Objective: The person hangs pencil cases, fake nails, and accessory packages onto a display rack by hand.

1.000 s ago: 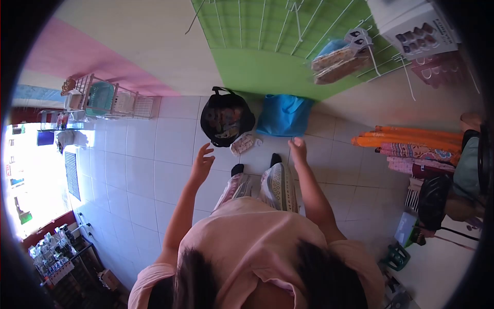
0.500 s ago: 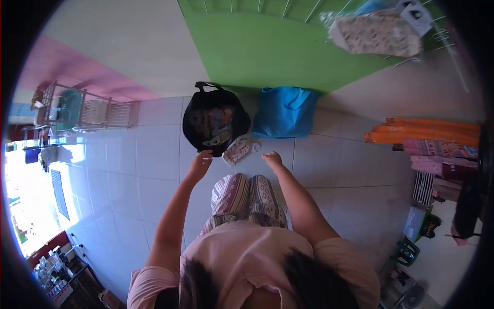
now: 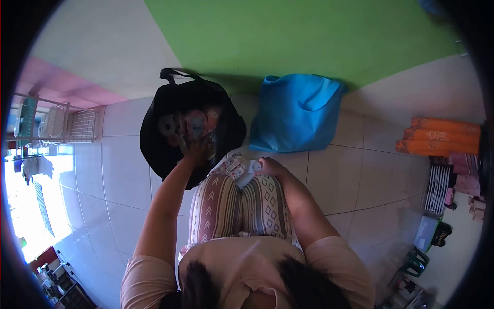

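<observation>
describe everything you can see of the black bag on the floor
The black soft fabric bag stands open on the white tiled floor by the green wall, one loop handle up at the back. Round colourful goods fill it. The left hand reaches into its mouth; a blue fabric bag sits beside it.

A green wall (image 3: pixel 288 36) meets white tiled floor (image 3: pixel 128 170); daylight floods left.

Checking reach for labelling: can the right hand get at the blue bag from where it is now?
Probably yes. The right hand sits by a small packet, just short of the blue bag, with only bare floor between them.
</observation>
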Tool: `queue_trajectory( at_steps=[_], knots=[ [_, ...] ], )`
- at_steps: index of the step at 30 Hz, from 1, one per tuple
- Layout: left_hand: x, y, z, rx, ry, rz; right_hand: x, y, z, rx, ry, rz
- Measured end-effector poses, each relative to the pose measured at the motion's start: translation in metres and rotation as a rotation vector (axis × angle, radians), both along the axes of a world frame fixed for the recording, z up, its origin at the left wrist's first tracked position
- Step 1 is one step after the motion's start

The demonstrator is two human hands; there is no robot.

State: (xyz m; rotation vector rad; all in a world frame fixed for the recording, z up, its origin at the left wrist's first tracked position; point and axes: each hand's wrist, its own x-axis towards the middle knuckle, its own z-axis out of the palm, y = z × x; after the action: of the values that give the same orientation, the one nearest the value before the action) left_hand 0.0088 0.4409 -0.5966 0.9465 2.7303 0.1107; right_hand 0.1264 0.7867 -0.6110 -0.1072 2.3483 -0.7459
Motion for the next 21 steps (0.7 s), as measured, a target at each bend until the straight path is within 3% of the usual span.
queue_trajectory(
  at_steps=[4, 10, 14, 16, 18, 20, 21],
  knots=[
    [0.008, 0.011, 0.011, -0.001, -0.025, 0.132, -0.002, -0.013, 0.009, 0.167, 0.133, 0.093],
    [0.007, 0.033, 0.006, -0.095, 0.013, 0.253, 0.004, -0.021, -0.015, 0.142, 0.264, -0.002],
    [0.011, 0.035, 0.006, -0.249, 0.013, 0.29, 0.009, -0.02, -0.018, -0.066, 0.205, -0.234],
    [0.021, 0.031, 0.026, -0.159, 0.202, 0.231, 0.009, -0.019, -0.007, -0.21, 0.197, -0.371],
    [0.02, 0.012, 0.022, -0.109, 0.054, 0.189, 0.011, -0.02, 0.021, -0.261, 0.158, -0.452],
    [0.018, -0.025, -0.02, -0.085, -0.428, 0.156, 0.019, -0.024, 0.066, -0.261, 0.172, -0.513],
    [0.015, -0.02, 0.026, -0.138, -0.517, 0.234, 0.023, -0.026, 0.094, -0.236, 0.217, -0.536]
  ],
)
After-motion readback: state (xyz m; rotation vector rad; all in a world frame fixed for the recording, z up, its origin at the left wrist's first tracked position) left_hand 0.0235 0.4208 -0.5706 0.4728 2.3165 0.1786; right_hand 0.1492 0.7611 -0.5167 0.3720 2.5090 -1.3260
